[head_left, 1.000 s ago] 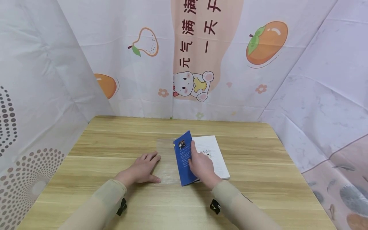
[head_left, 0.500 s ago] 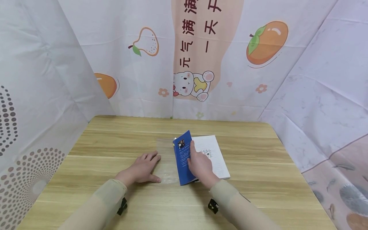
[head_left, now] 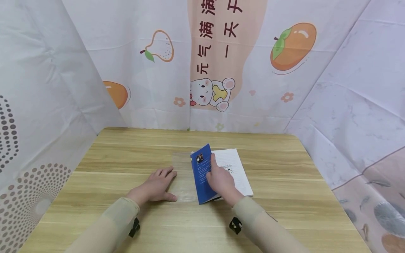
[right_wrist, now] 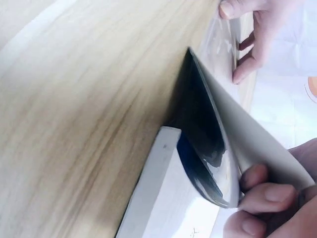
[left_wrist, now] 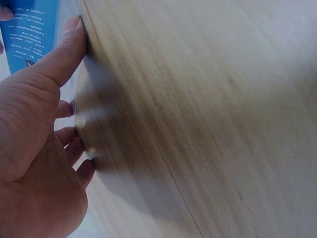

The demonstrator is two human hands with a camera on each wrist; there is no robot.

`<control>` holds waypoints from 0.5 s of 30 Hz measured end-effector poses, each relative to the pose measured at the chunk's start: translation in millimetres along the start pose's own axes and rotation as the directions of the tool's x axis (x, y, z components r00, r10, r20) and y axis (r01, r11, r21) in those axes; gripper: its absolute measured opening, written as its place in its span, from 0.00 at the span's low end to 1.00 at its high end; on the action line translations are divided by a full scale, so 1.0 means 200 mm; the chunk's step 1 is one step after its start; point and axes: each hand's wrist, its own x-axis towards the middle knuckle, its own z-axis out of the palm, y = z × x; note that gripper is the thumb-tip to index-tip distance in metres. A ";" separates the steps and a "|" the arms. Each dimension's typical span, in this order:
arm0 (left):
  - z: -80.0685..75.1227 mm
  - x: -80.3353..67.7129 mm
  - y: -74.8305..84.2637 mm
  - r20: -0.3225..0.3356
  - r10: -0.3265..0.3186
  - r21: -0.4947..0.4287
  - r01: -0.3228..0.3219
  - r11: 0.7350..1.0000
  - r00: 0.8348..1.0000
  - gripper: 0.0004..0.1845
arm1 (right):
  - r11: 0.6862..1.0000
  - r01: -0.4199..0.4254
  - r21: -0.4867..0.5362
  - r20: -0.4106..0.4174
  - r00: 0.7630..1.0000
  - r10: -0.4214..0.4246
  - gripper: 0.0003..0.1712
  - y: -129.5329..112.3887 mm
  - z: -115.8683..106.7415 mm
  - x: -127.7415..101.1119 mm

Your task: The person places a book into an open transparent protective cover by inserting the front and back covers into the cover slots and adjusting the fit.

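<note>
On the wooden worktop [head_left: 126, 158], roughly at its middle, lies an open book [head_left: 232, 170] with its white page facing up. Its blue cover [head_left: 200, 174] stands lifted at a steep tilt along the book's left side, and the right hand [head_left: 221, 181] holds that cover, thumb on the blue face and curled fingers [right_wrist: 265, 191] behind the cover's edge, as the right wrist view shows. Just left of the book, a clear plastic sheet [head_left: 183, 175] lies flat on the wood, running from beside the raised cover toward the left hand [head_left: 156, 184]. That hand rests palm down with straight, relaxed fingers spread on the near left part of the sheet, gripping nothing; in the left wrist view its thumb [left_wrist: 62, 54] presses flat on the surface with the blue cover just beyond its tip. Both forearms wear beige sleeves [head_left: 120, 214]. Behind the book, past the far edge of the worktop, hangs a printed cloth backdrop [head_left: 221, 63] with a bear, a pear and orange fruit.
</note>
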 end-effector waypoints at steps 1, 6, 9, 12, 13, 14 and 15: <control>0.00 0.00 0.00 0.000 0.001 0.000 -0.001 1.000 1.000 0.52 | 1.000 0.003 0.013 0.007 1.000 -0.003 0.43 0.00 0.00 0.00; 0.00 -0.01 0.00 -0.001 0.003 0.005 -0.003 1.000 1.000 0.52 | 0.994 -0.018 0.111 0.067 0.998 0.011 0.44 0.02 -0.03 0.02; 0.00 -0.01 -0.01 -0.001 0.003 0.000 -0.003 1.000 1.000 0.52 | 0.988 -0.031 0.154 0.087 0.996 0.018 0.44 0.02 -0.04 0.02; 0.00 -0.01 0.00 -0.003 0.005 -0.006 -0.005 1.000 1.000 0.52 | 0.983 -0.043 0.181 0.086 0.996 0.028 0.41 0.03 -0.05 0.03; 0.00 -0.01 -0.01 -0.003 0.006 -0.006 -0.006 1.000 1.000 0.51 | 0.981 -0.048 0.188 0.085 0.996 0.032 0.40 0.03 -0.05 0.03; 0.00 -0.01 -0.01 -0.003 0.006 -0.006 -0.007 1.000 1.000 0.51 | 0.980 -0.052 0.191 0.086 0.996 0.036 0.38 0.03 -0.05 0.03; 0.00 -0.01 -0.01 -0.003 0.007 -0.005 -0.007 1.000 1.000 0.51 | 0.980 -0.057 0.188 0.089 0.995 0.041 0.36 0.03 -0.05 0.03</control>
